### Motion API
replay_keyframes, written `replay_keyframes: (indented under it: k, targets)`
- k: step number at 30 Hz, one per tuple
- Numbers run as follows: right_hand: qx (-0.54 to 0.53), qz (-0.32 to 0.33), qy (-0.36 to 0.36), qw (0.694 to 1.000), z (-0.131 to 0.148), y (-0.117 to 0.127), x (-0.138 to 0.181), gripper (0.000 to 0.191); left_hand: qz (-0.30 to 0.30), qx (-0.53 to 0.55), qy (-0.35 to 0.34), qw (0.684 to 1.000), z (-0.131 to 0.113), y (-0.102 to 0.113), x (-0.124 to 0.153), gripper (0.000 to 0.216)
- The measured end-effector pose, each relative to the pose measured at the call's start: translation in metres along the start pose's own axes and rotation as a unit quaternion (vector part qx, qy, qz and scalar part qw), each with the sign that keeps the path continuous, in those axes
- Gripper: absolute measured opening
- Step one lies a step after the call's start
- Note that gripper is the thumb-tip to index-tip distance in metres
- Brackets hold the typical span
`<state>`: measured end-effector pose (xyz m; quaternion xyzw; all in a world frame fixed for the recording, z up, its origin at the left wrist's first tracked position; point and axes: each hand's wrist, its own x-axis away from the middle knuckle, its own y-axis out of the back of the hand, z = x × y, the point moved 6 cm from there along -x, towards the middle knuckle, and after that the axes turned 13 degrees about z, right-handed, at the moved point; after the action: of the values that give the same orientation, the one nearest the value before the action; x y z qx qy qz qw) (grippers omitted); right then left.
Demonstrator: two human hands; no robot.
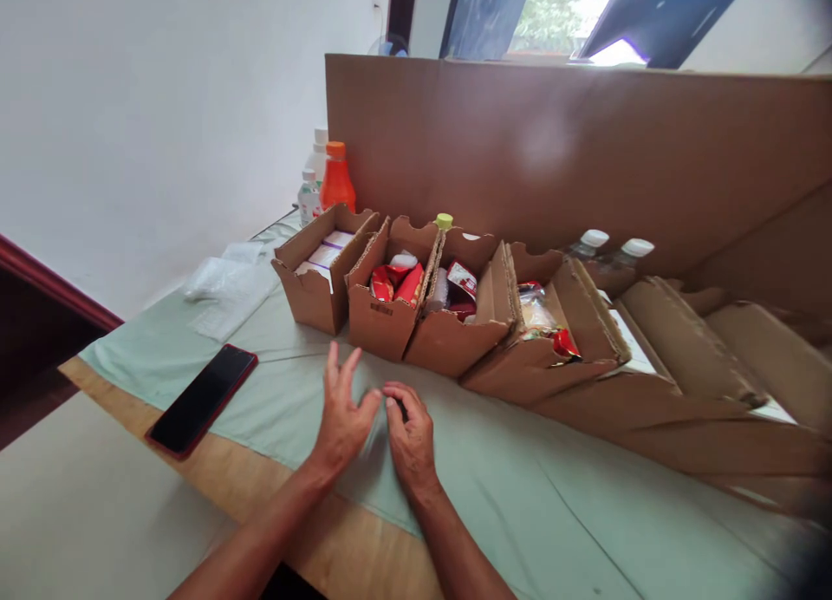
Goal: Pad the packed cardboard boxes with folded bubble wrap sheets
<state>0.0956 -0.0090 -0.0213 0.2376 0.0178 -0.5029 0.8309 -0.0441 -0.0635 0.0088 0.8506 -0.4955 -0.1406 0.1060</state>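
Observation:
My left hand [343, 418] is held just above the green cloth [279, 392], fingers spread and nothing in them. Close beside it, my right hand [411, 435] has its fingers curled toward the thumb; a small dark spot shows at the fingertips, too small to tell whether it is an object or shadow. The left thumb comes near the right fingertips. Just beyond both hands stands a row of open cardboard boxes. One box [312, 309] has white cartons [325, 253] inside, and the one beside it [380, 327] holds red packets [396, 281].
A black phone with a red edge [203, 401] lies at left. Clear plastic wrap [224, 288] is crumpled behind it. An orange bottle [337, 179] stands at the back with clear bottles. A tall cardboard panel [552, 140] rises behind the boxes.

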Motion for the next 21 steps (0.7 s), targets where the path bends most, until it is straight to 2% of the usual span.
replay_keyframes:
  k: [2,5,7,9,12,14,17,21]
  targets:
    - [0.014,0.008,0.002,1.0,-0.001,-0.003,0.0,0.02,-0.058,-0.071,-0.023,0.995,-0.002,0.04,-0.005,0.057]
    - [0.033,0.018,0.006,0.999,-0.001,-0.006,0.0,0.02,-0.131,-0.184,-0.086,0.97,-0.021,0.102,-0.041,0.066]
    - [0.044,0.023,0.009,0.999,0.0,-0.007,0.0,0.021,-0.135,-0.256,-0.142,0.947,-0.041,0.131,-0.077,0.075]
    - [0.052,0.025,0.01,0.998,0.0,-0.007,-0.001,0.021,-0.089,-0.322,-0.174,0.926,-0.059,0.146,-0.112,0.065]
    - [0.061,0.027,0.011,0.998,0.001,-0.006,-0.001,0.022,0.01,-0.385,-0.171,0.907,-0.071,0.152,-0.143,0.021]
    - [0.063,0.027,0.009,0.998,0.001,-0.007,-0.002,0.022,0.03,-0.395,-0.175,0.901,-0.076,0.152,-0.141,0.003]
    - [0.063,0.026,0.006,0.998,0.001,-0.007,-0.002,0.022,0.009,-0.379,-0.223,0.898,-0.087,0.143,-0.105,0.008]
    - [0.052,0.026,0.007,0.998,0.002,-0.006,-0.006,0.023,0.003,-0.339,-0.272,0.901,-0.116,0.112,-0.031,0.014]
